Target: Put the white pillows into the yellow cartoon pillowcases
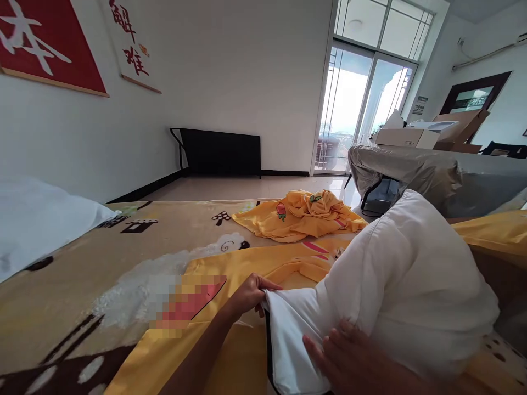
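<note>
A big white pillow lies on the bed at the right, half inside a white pillowcase. My left hand pinches the open edge of the pillowcase, fingers closed on the cloth. My right hand rests flat on the pillow's near end, fingers stretched out and pressed against it. Under both spreads a yellow printed sheet on the bed.
A crumpled yellow cloth lies further up the bed. Another white pillow sits at the left edge. The beige patterned blanket covers the bed. A covered table with cardboard boxes stands at the right, by glass doors.
</note>
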`<action>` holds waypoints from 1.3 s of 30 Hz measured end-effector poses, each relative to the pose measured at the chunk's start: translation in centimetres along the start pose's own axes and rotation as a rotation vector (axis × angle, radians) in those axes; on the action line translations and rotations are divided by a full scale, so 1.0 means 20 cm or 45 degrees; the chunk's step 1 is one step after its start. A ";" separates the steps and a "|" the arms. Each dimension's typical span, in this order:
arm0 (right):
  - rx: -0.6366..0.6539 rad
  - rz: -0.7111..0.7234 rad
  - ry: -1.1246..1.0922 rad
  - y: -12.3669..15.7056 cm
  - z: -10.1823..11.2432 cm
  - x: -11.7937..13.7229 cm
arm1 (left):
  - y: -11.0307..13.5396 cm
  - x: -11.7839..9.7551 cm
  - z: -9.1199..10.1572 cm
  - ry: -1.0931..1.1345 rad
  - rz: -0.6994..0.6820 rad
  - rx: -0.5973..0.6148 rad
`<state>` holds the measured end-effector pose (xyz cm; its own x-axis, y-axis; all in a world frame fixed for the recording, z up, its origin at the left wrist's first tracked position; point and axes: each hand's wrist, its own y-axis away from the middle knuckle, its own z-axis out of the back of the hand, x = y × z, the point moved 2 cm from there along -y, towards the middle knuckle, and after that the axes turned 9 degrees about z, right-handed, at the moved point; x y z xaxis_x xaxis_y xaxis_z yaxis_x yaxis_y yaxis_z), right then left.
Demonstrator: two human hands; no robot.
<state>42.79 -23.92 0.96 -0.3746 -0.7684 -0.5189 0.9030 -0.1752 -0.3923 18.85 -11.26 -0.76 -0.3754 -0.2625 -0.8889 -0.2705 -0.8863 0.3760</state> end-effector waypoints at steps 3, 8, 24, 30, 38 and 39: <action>0.017 0.011 0.001 -0.03 -0.01 0.01 | 0.02 -0.01 0.01 -0.027 0.011 0.006; -0.076 -0.048 -0.085 -0.05 0.04 -0.08 | 0.09 -0.06 0.01 -0.086 -0.029 0.025; 0.512 -0.735 -1.305 -0.43 -0.07 -0.81 | 0.33 -0.31 -0.17 0.188 -0.579 -0.226; 0.593 -0.655 -1.255 -0.49 -0.13 -0.73 | 0.32 -0.31 -0.24 -0.013 -0.367 -0.563; 0.452 -0.364 -0.720 -0.49 0.08 -0.66 | 0.25 -0.26 -0.22 0.139 -0.561 -0.649; 0.423 -0.407 -0.638 -0.48 0.12 -0.63 | 0.25 -0.26 -0.22 0.193 -0.552 -0.639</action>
<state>39.33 -14.10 13.15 -0.5634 -0.8257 0.0294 0.8108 -0.5594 -0.1722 23.28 -15.96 4.60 -0.1872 0.1384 -0.9725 0.0894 -0.9835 -0.1572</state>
